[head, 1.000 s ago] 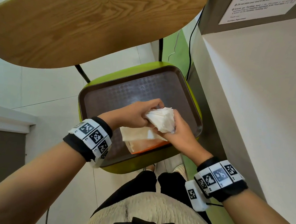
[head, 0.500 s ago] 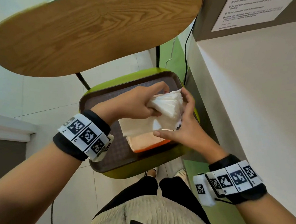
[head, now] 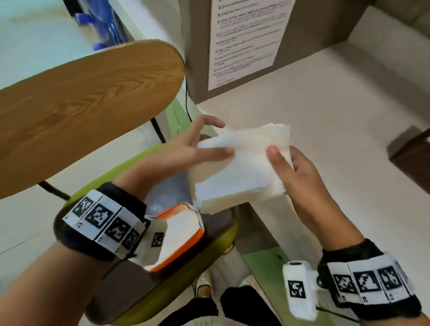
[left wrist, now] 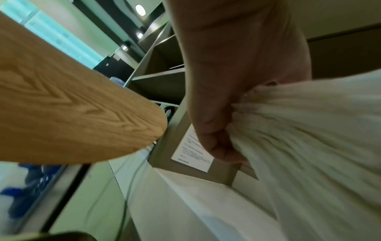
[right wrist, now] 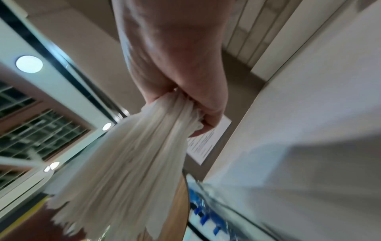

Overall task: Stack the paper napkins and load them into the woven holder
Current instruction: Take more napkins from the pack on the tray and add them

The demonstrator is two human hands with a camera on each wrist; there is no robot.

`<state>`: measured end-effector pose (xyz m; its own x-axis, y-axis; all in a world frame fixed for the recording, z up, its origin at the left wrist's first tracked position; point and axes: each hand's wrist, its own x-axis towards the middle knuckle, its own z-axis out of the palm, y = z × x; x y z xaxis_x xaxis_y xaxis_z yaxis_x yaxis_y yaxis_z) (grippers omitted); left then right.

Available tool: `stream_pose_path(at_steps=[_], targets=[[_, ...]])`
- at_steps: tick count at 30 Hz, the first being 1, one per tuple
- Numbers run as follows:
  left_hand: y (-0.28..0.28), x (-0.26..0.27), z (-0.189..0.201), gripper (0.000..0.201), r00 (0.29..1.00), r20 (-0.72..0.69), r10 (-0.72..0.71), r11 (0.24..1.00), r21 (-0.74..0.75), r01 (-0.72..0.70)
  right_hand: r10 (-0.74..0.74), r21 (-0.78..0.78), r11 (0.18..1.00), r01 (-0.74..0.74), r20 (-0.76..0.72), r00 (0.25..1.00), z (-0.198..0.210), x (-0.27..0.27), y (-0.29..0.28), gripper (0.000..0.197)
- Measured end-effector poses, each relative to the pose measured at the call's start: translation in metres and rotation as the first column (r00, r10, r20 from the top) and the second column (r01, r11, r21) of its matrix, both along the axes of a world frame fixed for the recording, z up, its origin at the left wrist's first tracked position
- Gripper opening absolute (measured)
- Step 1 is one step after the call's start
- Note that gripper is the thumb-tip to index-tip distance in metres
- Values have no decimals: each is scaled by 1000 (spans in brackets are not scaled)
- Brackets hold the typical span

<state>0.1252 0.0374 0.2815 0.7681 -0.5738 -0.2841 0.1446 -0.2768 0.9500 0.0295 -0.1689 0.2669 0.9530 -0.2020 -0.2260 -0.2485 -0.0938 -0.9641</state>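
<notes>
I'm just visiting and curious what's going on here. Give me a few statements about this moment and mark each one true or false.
1. Both hands hold the stack of napkins. True: the left hand and the right hand each have a grip on it.
2. The napkins lie flat on the tray. False: they are held up in the air.
3. The round table is wooden. True.
4. The right hand is empty. False: it pinches the napkins.
5. A printed notice hangs ahead. True.
</notes>
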Motion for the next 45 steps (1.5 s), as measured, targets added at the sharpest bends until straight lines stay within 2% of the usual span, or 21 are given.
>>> stream_pose_path(at_steps=[2, 4, 6, 8, 12, 17, 19, 21, 24, 26, 29, 32, 35, 37, 40, 42, 45], targets=[[-22, 3, 1, 57, 993, -99, 70, 986, -145, -84, -126, 103, 987, 123, 26, 992, 6, -7, -29, 57], [-52, 0, -2, 55, 975, -206, 81, 960, -248, -132, -216, 166, 964, 208, 33, 976, 10, -14, -55, 58], [-88, -7, -5, 56, 958, -280, 57, 948, -286, -140, -291, 182, 943, 280, 39, 956, 12, -22, -79, 55], [-125, -17, -4, 63, 957, -291, 17, 958, -268, -99, -358, 191, 919, 344, 41, 933, 14, -32, -102, 56], [-189, -29, -10, 82, 979, -205, -22, 985, -171, -14, -420, 182, 894, 410, 15, 907, 14, -53, -145, 86], [-252, -42, -26, 97, 988, -87, -129, 988, -101, 120, -420, 71, 905, 419, -4, 908, 8, -88, -195, 65], [-268, -46, -33, 103, 983, -4, -181, 983, -45, 181, -397, 31, 917, 398, -28, 917, -2, -102, -214, 68], [-283, -52, -40, 98, 974, 52, -219, 975, -19, 220, -396, 30, 917, 397, -50, 917, -13, -115, -227, 71], [-301, -61, -50, 84, 957, 148, -249, 968, 19, 249, -435, -4, 900, 435, -42, 899, -27, -130, -236, 60], [-307, -64, -57, 77, 933, 213, -289, 957, 68, 280, -415, -61, 909, 413, -30, 909, -38, -134, -240, 61], [-308, -63, -71, 76, 912, 192, -362, 932, 66, 356, -380, -139, 917, 374, -21, 925, -53, -140, -245, 64], [-309, -60, -80, 90, 918, 137, -372, 928, 60, 367, -362, -188, 915, 356, 1, 932, -59, -140, -247, 74], [-311, -60, -85, 102, 913, 92, -397, 918, 58, 393, -365, -251, 897, 365, 47, 930, -65, -137, -244, 71], [-311, -61, -84, 97, 913, 76, -401, 916, 57, 398, -380, -253, 890, 380, 51, 924, -64, -137, -240, 69], [-308, -54, -76, 71, 934, 49, -353, 935, 51, 350, -441, -196, 877, 439, 37, 897, -49, -135, -235, 57], [-307, -48, -64, 52, 940, -57, -337, 941, 13, 338, -496, -132, 861, 491, -8, 868, -35, -133, -230, 55], [-307, -45, -43, 40, 904, -262, -339, 940, -145, 310, -554, -3, 833, 554, -20, 833, -24, -126, -225, 67]])
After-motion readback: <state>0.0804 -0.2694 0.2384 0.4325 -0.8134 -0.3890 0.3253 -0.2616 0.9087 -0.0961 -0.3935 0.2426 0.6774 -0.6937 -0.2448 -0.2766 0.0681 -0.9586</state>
